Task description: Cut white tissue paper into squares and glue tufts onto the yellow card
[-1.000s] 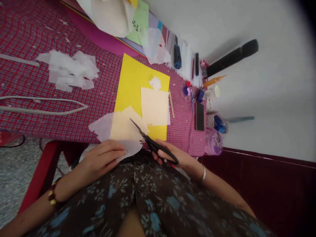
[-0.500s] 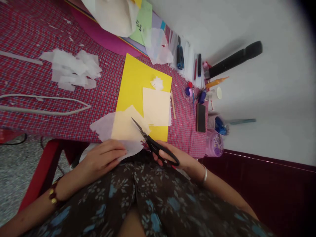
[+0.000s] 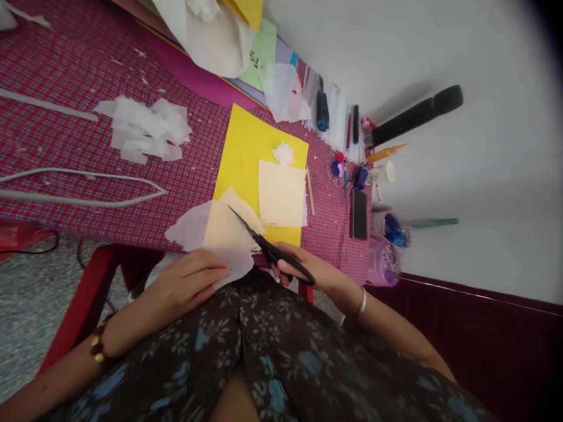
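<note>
My left hand (image 3: 187, 284) pinches the near edge of a thin translucent tissue sheet (image 3: 220, 231) that overhangs the table's front edge. My right hand (image 3: 310, 272) grips black scissors (image 3: 268, 249), whose blades point up-left into the tissue sheet. Behind it lies a yellow card (image 3: 246, 155) on the red checked tablecloth (image 3: 88, 58). On the card rest a cream paper square (image 3: 281, 193) and a small white tissue puff (image 3: 284, 153).
A heap of white tissue scraps (image 3: 143, 129) lies at the left, with long white strips (image 3: 79, 187) nearer me. Coloured sheets and tissue are stacked at the back (image 3: 220, 41). Pens, a black phone (image 3: 359, 206), a purple jar (image 3: 383, 264) and small bottles line the right edge by the wall.
The view has shifted slightly; both hands keep their hold. The scissors have edged a little further up-left into the tissue sheet.
</note>
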Action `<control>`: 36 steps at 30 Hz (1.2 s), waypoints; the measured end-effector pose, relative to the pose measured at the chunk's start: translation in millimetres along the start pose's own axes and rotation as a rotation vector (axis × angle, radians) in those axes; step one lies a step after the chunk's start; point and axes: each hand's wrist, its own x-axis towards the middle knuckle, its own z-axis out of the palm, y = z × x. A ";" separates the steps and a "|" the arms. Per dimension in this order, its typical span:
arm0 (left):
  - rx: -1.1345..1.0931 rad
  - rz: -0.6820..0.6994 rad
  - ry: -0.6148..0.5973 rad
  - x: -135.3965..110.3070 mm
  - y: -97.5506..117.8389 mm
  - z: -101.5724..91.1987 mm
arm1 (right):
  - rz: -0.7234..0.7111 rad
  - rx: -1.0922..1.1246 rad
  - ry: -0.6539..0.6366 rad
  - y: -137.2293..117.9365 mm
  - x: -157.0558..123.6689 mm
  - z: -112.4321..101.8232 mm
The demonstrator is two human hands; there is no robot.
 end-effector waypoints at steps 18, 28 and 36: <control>0.468 -0.752 -0.339 104.0 -40.3 -51.7 | -0.106 0.181 -0.035 16.8 12.0 -6.9; -0.508 -1.023 0.093 106.3 -36.8 -45.8 | -0.211 0.232 -0.075 10.1 23.3 -8.3; -0.696 -1.098 0.094 119.1 -32.3 -64.5 | -0.299 0.041 -0.082 -22.8 34.2 -7.9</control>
